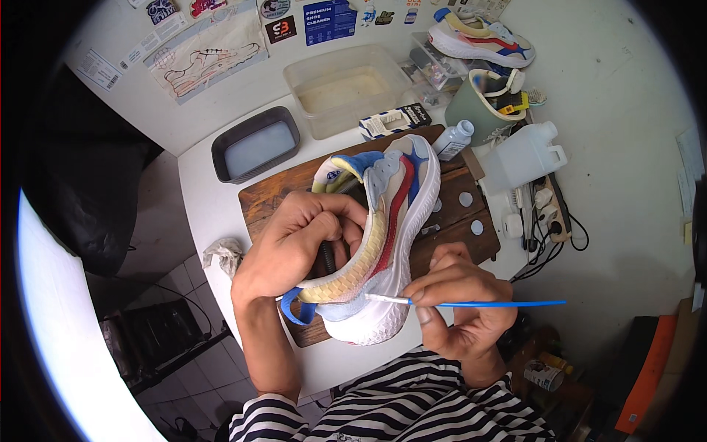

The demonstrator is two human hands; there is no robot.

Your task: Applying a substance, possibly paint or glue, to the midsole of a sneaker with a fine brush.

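A multicoloured sneaker (pixel 394 188) with a thick white sole lies tilted over a dark wooden board (pixel 269 199), its heel toward me. My left hand (pixel 294 236) grips the shoe at its collar, fingers curled into the opening, so their tips are partly hidden. Between the thumb and fingers of my right hand (pixel 464 302) is a thin blue paintbrush (pixel 501 303). The brush's pale tip meets the heel side of the shoe, close to where the upper joins the sole. A blue pull loop (pixel 298 306) sticks out at the heel.
Behind the board stand a grey tray (pixel 258 144) of pale liquid, a clear plastic tub (pixel 346 85) and a small box (pixel 395 120). To the right are an open bottle (pixel 453 140), a white jug (pixel 519 155), a green bucket (pixel 471 110) and a power strip (pixel 557 210). Another sneaker (pixel 482 40) sits far right.
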